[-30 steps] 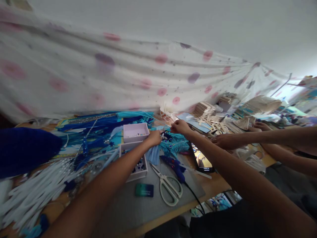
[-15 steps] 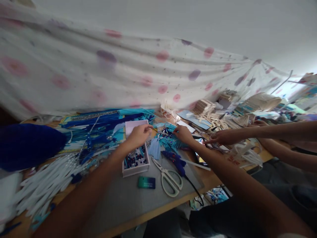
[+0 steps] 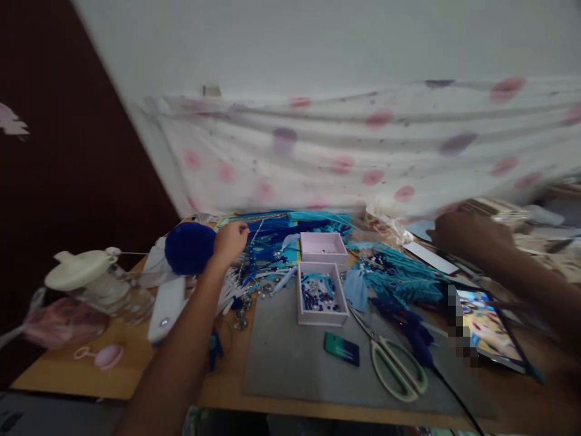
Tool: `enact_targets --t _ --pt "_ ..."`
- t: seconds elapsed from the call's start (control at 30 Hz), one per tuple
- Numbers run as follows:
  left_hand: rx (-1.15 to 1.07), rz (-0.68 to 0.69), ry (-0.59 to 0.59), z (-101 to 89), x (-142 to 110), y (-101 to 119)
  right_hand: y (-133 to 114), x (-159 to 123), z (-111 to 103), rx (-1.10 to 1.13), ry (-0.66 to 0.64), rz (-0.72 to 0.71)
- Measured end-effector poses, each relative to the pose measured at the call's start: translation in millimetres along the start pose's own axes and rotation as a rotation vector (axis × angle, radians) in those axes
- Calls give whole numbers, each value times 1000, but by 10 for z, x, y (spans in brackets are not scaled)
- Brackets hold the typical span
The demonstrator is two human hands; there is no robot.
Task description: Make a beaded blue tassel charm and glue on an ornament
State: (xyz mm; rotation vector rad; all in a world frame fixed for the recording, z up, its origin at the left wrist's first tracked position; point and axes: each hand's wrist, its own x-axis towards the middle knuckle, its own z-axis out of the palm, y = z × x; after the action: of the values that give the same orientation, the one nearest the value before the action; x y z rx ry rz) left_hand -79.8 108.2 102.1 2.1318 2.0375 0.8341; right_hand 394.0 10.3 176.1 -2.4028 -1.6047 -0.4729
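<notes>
No readable text or numbers

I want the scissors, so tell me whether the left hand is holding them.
No: the scissors lie on the grey mat, well apart from the left hand.

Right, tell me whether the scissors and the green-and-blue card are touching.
Apart: the head view shows grey mat between the card's edge and the scissors' handle.

Hanging cloth (image 3: 345, 181) was white, blotched with pink and purple rounds. Round plush piece (image 3: 189, 248) was royal blue; fringed bundle (image 3: 403, 284), turquoise. Boxes (image 3: 324, 257) were pale pink. Card (image 3: 341, 349) shaded green to navy. Mat (image 3: 281, 357) was grey, tabletop (image 3: 59, 370) light brown, glue gun (image 3: 408, 327) dark blue, scissor handles (image 3: 382, 380) cream.
</notes>
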Motion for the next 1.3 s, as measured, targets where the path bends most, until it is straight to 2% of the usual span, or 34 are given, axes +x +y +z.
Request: enact_targets --t 0.07,0.17,0.27,0.33,0.47,0.53,0.63,0.73,0.87,1.0,1.1,1.2,1.3 --pt "38 14 -34 30 128 24 -243 -36 -299 -105 -57 -77" --pt "71 50 -120 125 298 110 -764 -359 -663 -104 -28 -216" --pt "96 112 -211 216 370 199 -1274 -865 -780 18 -153 -377" --pt "106 153 -262 244 331 233 -1543 -1193 -697 140 -296 -490" --pt "141 203 -332 222 87 187 -1958 -1666 -315 242 -481 -625" --pt "167 243 -354 212 -50 110 -2142 -1802 -125 279 -525 -642" --pt "149 310 -342 256 -184 -28 -2370 -1898 74 311 -501 -644" --pt "62 340 -323 337 -210 -136 -2485 -1858 175 308 -506 -641" --pt "-13 314 -297 325 -138 -180 -2475 -1574 232 253 -463 -575" --pt "-86 285 -236 105 -46 -193 -2487 -1134 318 193 -374 -497" --pt "-120 270 -186 -111 14 -241 -2599 -847 456 181 -378 -482" --pt "-87 229 -128 -261 54 -304 -2759 -670 630 214 -402 -522" --pt "-55 197 -101 -292 56 -359 -2903 -582 783 279 -418 -564"
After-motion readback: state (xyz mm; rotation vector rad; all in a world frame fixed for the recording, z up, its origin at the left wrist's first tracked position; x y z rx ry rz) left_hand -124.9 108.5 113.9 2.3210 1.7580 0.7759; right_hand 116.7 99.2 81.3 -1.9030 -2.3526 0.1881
